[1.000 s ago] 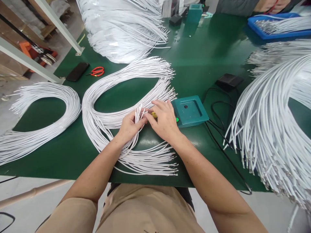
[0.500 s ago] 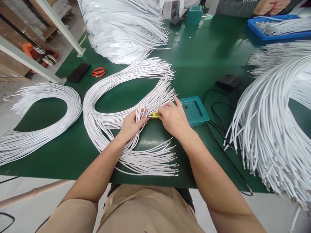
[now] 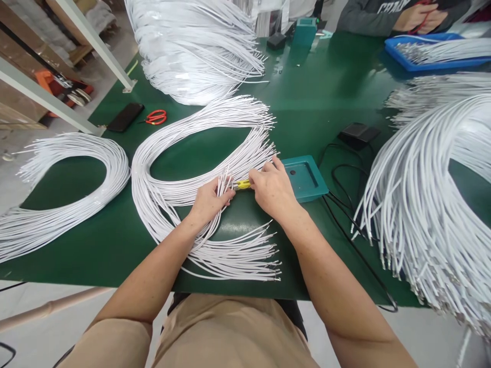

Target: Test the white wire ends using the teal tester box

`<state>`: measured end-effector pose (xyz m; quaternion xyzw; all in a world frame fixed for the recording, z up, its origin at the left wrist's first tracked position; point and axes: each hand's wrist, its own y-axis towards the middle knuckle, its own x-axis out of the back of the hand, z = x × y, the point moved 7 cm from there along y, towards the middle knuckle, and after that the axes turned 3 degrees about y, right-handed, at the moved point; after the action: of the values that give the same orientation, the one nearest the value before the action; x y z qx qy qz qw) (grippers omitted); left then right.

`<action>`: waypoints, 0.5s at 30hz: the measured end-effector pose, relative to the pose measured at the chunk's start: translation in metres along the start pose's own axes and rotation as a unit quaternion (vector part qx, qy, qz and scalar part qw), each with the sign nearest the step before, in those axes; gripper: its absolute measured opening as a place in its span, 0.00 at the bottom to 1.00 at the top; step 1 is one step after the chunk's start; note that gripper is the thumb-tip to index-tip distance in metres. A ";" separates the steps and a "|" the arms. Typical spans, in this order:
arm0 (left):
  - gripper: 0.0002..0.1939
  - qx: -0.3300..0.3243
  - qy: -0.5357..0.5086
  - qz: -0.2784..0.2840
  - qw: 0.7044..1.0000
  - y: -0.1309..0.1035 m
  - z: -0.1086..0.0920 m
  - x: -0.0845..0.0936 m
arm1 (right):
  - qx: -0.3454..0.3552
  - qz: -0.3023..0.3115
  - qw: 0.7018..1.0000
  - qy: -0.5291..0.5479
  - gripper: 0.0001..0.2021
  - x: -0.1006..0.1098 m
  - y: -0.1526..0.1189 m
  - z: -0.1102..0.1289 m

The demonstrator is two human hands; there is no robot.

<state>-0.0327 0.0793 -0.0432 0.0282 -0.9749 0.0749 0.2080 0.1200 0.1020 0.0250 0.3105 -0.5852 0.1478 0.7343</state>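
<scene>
My left hand (image 3: pixel 209 200) is closed around a few white wires (image 3: pixel 224 180), their ends sticking up between thumb and fingers. A small yellow tool (image 3: pixel 243 184) is pinched in my right hand (image 3: pixel 273 190), its metal tip touching or close to the wires at my left fingertips. Under and behind both hands lies a looped bundle of white wires (image 3: pixel 172 190) on the green table (image 3: pixel 146 260). One branch of that bundle (image 3: pixel 238 258) fans out near the front edge. Just beyond my right hand sits a teal tray-like device (image 3: pixel 306 178).
Red-handled scissors (image 3: pixel 156 117) and a black phone (image 3: pixel 125 117) lie at back left. White wire bundles stand at left (image 3: pixel 72 204), back (image 3: pixel 199 51) and right (image 3: pixel 425 194). Black cables (image 3: pixel 356 250) run right of the device. Across the table, a person's hands (image 3: pixel 420 18) are near a blue tray (image 3: pixel 410 65).
The view has shifted slightly. Both my hands keep their hold, with the yellow tool turned a little between them. The person's hands across the table have moved slightly.
</scene>
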 end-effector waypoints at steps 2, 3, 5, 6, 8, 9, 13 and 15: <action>0.22 0.003 -0.003 0.010 1.000 0.000 -0.001 -0.001 | -0.020 -0.008 1.000 -0.001 0.09 0.003 -0.002 -0.003; 0.22 0.006 -0.004 0.014 1.000 -0.001 -0.001 -0.001 | -0.041 -0.021 0.999 -0.009 0.09 0.006 -0.004 -0.007; 0.22 0.014 -0.003 0.017 1.000 -0.001 0.000 0.000 | -0.104 -0.058 0.992 -0.037 0.13 0.012 -0.008 -0.018; 0.22 0.018 -0.003 0.019 1.000 -0.001 0.001 0.000 | -0.133 -0.070 0.987 -0.051 0.15 0.013 -0.010 -0.024; 0.21 0.025 -0.009 0.023 0.999 -0.001 0.001 0.001 | -0.161 -0.073 0.982 -0.068 0.17 0.012 -0.013 -0.032; 0.20 0.026 -0.015 0.023 0.999 -0.002 0.001 0.002 | -0.163 -0.070 0.982 -0.070 0.18 0.010 -0.013 -0.034; 0.23 0.022 -0.031 0.012 0.999 -0.002 -0.001 0.008 | -0.149 -0.079 0.984 -0.064 0.17 0.009 -0.013 -0.032; 0.27 0.012 -0.034 0.000 0.999 -0.003 -0.003 0.013 | -0.129 -0.097 0.986 -0.045 0.16 0.014 -0.012 -0.022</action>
<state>-0.0429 0.0768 -0.0348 0.0332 -0.9803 0.0852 0.1749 0.1478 0.1050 0.0320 0.2750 -0.5992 -0.0145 0.7518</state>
